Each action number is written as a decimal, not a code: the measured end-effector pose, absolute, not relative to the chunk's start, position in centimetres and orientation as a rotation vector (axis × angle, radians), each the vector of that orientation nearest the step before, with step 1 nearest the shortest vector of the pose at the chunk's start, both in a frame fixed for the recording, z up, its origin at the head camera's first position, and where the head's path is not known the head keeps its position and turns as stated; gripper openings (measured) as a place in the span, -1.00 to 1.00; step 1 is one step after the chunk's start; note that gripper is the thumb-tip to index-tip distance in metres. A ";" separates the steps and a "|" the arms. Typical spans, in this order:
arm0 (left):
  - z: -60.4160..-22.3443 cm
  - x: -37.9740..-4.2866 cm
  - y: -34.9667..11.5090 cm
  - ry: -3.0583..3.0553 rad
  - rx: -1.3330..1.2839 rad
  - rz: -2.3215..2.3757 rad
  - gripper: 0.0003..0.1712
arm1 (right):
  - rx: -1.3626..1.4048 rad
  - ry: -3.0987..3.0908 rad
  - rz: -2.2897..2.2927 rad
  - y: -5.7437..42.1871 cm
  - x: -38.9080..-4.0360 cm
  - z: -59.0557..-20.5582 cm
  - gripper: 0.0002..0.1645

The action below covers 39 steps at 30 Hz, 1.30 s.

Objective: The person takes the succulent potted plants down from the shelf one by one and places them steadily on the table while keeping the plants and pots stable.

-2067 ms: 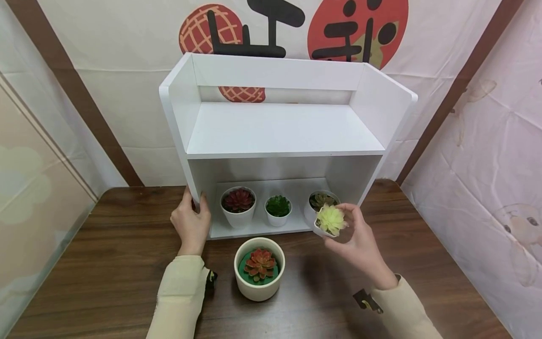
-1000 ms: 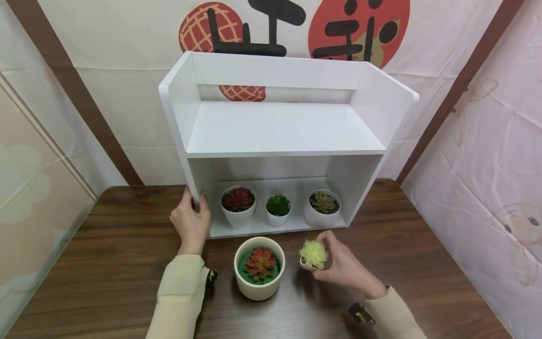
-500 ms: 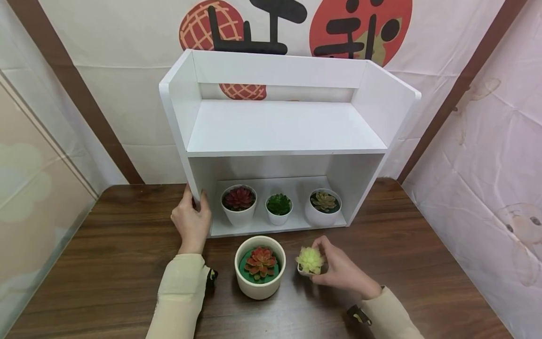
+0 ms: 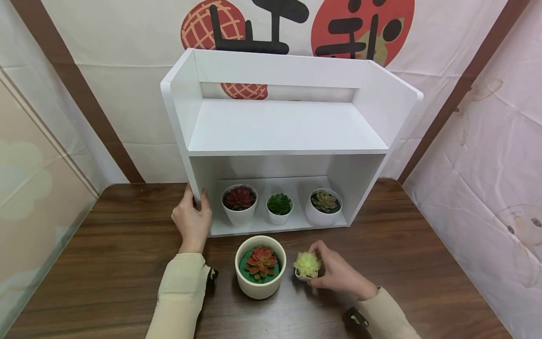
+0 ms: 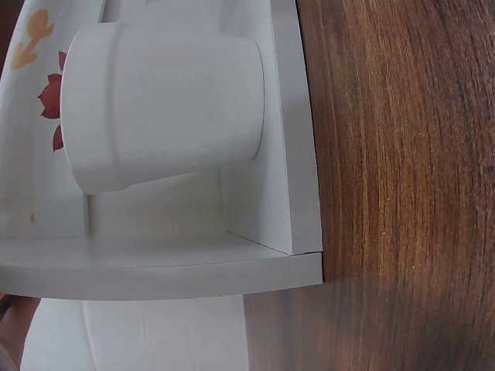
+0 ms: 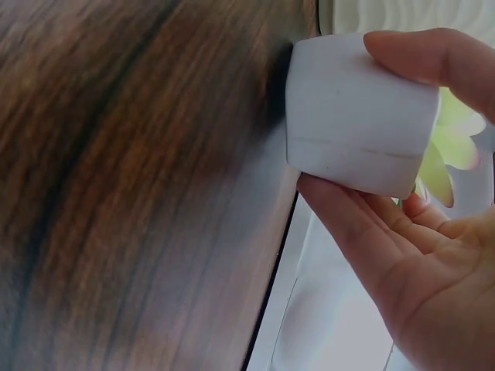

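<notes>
My right hand [image 4: 338, 273] pinches a small white pot holding a pale yellow-green succulent [image 4: 307, 264] between thumb and fingers, low over the table to the right of a cream pot with a red-orange succulent [image 4: 260, 263]. In the right wrist view the white pot [image 6: 360, 116] shows from the side, close to the wood. My left hand [image 4: 192, 221] grips the left side panel of a white two-tier shelf [image 4: 288, 127], thumb on the inner side. On the lower shelf stand a dark red succulent [image 4: 239, 198], a green succulent [image 4: 279, 204] and a brownish-green succulent [image 4: 325, 202], each in a white pot.
The shelf stands on a dark wood table [image 4: 106, 263] toward its back edge. Behind it hangs a white printed cloth [image 4: 139, 94]. In the left wrist view, a white pot [image 5: 170, 108] sits close inside the shelf's side panel [image 5: 155, 278].
My right hand has carried the yellow-green succulent from in front of the shelf's right end down and left, beside the cream pot. The left hand has stayed on the side panel.
</notes>
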<state>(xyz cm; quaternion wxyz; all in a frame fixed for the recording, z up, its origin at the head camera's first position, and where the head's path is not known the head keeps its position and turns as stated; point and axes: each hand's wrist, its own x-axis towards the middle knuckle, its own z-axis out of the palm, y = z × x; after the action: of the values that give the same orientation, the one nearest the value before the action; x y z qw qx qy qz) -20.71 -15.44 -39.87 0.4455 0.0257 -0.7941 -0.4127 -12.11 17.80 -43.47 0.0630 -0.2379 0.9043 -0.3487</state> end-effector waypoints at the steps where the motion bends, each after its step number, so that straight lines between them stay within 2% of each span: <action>1: -39.9 -20.7 -15.4 -1.967 0.063 -1.022 -0.69 | -0.723 2.733 -1.056 17.8 -12.1 -43.5 -0.31; 39: -39.9 -20.7 -15.4 -1.968 0.070 -1.026 -0.71 | -0.703 2.716 -1.067 18.4 -12.1 -44.0 -0.28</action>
<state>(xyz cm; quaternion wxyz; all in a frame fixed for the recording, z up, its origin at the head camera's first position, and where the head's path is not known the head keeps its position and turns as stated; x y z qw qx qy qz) -20.67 -15.44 -39.91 0.4445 0.0283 -0.7940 -0.4138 -12.10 18.43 -43.99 0.0701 -0.2338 0.9026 -0.3547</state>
